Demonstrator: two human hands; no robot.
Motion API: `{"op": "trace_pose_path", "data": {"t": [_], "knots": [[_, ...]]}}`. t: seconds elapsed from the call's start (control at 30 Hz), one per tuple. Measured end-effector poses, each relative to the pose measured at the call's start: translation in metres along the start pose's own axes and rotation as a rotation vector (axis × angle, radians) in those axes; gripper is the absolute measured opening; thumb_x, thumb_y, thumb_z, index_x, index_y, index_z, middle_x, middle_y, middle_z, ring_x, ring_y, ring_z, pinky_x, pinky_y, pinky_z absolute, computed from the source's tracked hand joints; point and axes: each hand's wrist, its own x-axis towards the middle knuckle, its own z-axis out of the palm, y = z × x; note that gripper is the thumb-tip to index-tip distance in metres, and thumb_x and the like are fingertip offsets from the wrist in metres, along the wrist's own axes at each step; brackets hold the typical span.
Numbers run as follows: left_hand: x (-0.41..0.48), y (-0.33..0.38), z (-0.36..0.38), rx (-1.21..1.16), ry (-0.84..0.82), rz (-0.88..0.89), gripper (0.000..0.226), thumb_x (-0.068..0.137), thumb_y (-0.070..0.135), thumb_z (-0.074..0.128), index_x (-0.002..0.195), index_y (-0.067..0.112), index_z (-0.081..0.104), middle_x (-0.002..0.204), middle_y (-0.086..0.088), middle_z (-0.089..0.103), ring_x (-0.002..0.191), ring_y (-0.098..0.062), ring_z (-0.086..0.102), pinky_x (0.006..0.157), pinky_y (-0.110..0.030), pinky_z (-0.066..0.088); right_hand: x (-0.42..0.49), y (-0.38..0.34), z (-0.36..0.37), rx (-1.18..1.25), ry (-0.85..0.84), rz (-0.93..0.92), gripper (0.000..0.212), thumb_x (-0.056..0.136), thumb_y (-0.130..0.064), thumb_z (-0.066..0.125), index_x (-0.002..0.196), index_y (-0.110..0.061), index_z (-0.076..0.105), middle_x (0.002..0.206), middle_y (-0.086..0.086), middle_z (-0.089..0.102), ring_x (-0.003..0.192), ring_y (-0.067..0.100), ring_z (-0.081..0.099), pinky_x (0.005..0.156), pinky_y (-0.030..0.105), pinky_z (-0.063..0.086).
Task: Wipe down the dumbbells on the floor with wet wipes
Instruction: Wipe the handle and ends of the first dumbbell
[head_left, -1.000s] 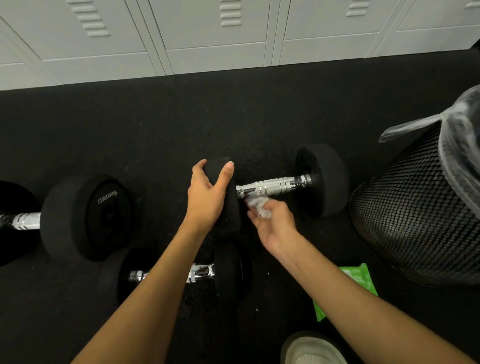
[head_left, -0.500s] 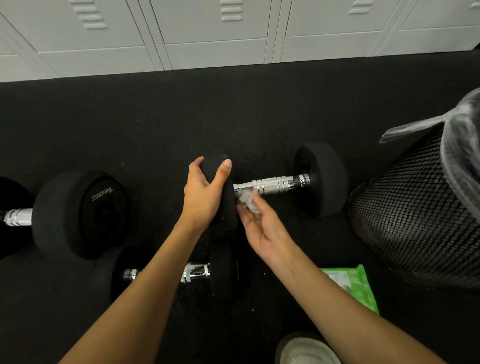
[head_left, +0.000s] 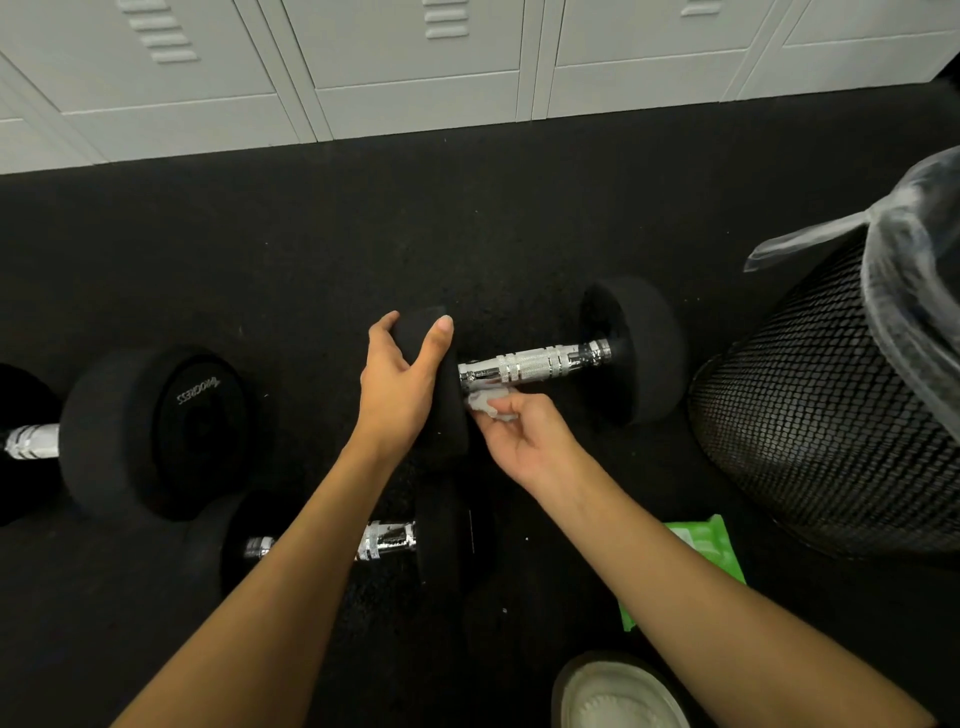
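Observation:
A black dumbbell with a chrome handle (head_left: 530, 365) lies across the middle of the floor. My left hand (head_left: 400, 384) grips the rim of its left weight, fingers and thumb curled over the top. My right hand (head_left: 524, 436) pinches a crumpled white wet wipe (head_left: 488, 405) against the underside of the handle, close to the left weight. A second dumbbell (head_left: 389, 540) lies nearer to me, partly hidden by my left forearm. A third, bigger dumbbell (head_left: 150, 431) lies at the left, cut off by the frame edge.
A black mesh bin (head_left: 821, 431) with a clear plastic liner stands at the right, close to the dumbbell's right weight. A green wipes pack (head_left: 711, 551) lies on the black rubber floor under my right forearm. White lockers (head_left: 415, 67) line the far wall. A white shoe (head_left: 618, 696) shows below.
My right hand opened and slid toward the left weight half a second ago, and now curls round the wipe again under the handle. My left hand kept its hold.

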Motion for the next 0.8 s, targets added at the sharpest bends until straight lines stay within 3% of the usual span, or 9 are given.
{"op": "trace_pose_path", "data": {"t": [0.07, 0.13, 0.27, 0.37, 0.47, 0.57, 0.7, 0.8], "knots": [[-0.001, -0.001, 0.000, 0.000, -0.003, 0.009, 0.072, 0.089, 0.051, 0.055, 0.146, 0.019, 0.026, 0.093, 0.024, 0.043, 0.082, 0.011, 0.046, 0.072, -0.008, 0.036, -0.007, -0.003, -0.008, -0.015, -0.028, 0.036, 0.043, 0.087, 0.016, 0.021, 0.114, 0.014, 0.055, 0.113, 0.027, 0.057, 0.119, 0.036, 0.052, 0.102, 0.041, 0.041], [0.000, -0.003, -0.001, -0.012, -0.001, 0.013, 0.074, 0.087, 0.053, 0.056, 0.146, 0.019, 0.027, 0.101, 0.020, 0.049, 0.088, 0.007, 0.050, 0.081, -0.014, 0.043, -0.008, -0.005, -0.011, -0.046, -0.052, 0.058, 0.041, 0.087, 0.015, 0.020, 0.104, 0.010, 0.058, 0.103, 0.025, 0.060, 0.099, 0.032, 0.059, 0.092, 0.041, 0.045], [0.002, -0.003, 0.000, -0.030, 0.000, 0.000, 0.077, 0.086, 0.054, 0.058, 0.146, 0.018, 0.027, 0.096, 0.023, 0.049, 0.094, 0.000, 0.055, 0.094, -0.028, 0.047, 0.003, -0.007, -0.006, -0.072, -0.025, 0.031, 0.037, 0.087, 0.014, 0.024, 0.094, 0.010, 0.060, 0.090, 0.022, 0.059, 0.085, 0.029, 0.058, 0.097, 0.037, 0.045], [0.002, -0.003, 0.000, -0.041, 0.002, 0.004, 0.076, 0.086, 0.054, 0.058, 0.146, 0.018, 0.028, 0.095, 0.020, 0.050, 0.096, -0.002, 0.055, 0.096, -0.028, 0.046, 0.005, -0.007, -0.005, -0.034, -0.053, 0.053, 0.028, 0.087, 0.009, 0.036, 0.082, 0.012, 0.063, 0.084, 0.021, 0.054, 0.077, 0.024, 0.056, 0.078, 0.031, 0.057], [0.001, -0.004, 0.000, -0.053, 0.007, 0.004, 0.077, 0.085, 0.054, 0.059, 0.146, 0.019, 0.028, 0.101, 0.020, 0.050, 0.107, -0.007, 0.054, 0.100, -0.031, 0.044, 0.003, -0.004, -0.004, -0.072, -0.049, 0.043, 0.021, 0.093, 0.009, 0.038, 0.096, 0.008, 0.059, 0.092, 0.020, 0.061, 0.086, 0.023, 0.061, 0.085, 0.029, 0.054], [0.000, -0.006, -0.001, -0.066, 0.008, 0.005, 0.077, 0.084, 0.055, 0.060, 0.145, 0.020, 0.029, 0.104, 0.017, 0.054, 0.110, -0.012, 0.057, 0.100, -0.038, 0.047, -0.002, -0.002, -0.005, -0.085, -0.022, 0.029, 0.027, 0.091, 0.016, 0.031, 0.096, 0.005, 0.056, 0.094, 0.020, 0.059, 0.087, 0.024, 0.060, 0.093, 0.036, 0.048], [0.001, -0.005, -0.001, -0.069, 0.000, 0.005, 0.079, 0.084, 0.057, 0.060, 0.145, 0.019, 0.028, 0.106, 0.015, 0.054, 0.110, -0.012, 0.057, 0.100, -0.039, 0.046, -0.017, -0.008, -0.006, -0.103, -0.053, 0.069, 0.033, 0.088, 0.019, 0.030, 0.109, 0.011, 0.055, 0.101, 0.023, 0.060, 0.092, 0.025, 0.061, 0.093, 0.034, 0.049], [0.002, -0.004, -0.001, -0.064, -0.002, 0.006, 0.079, 0.085, 0.055, 0.059, 0.147, 0.018, 0.027, 0.107, 0.016, 0.051, 0.113, -0.012, 0.054, 0.102, -0.036, 0.045, -0.025, -0.010, -0.007, -0.073, -0.064, 0.074, 0.040, 0.088, 0.019, 0.033, 0.124, 0.014, 0.049, 0.119, 0.026, 0.058, 0.112, 0.030, 0.058, 0.105, 0.034, 0.042]]}}
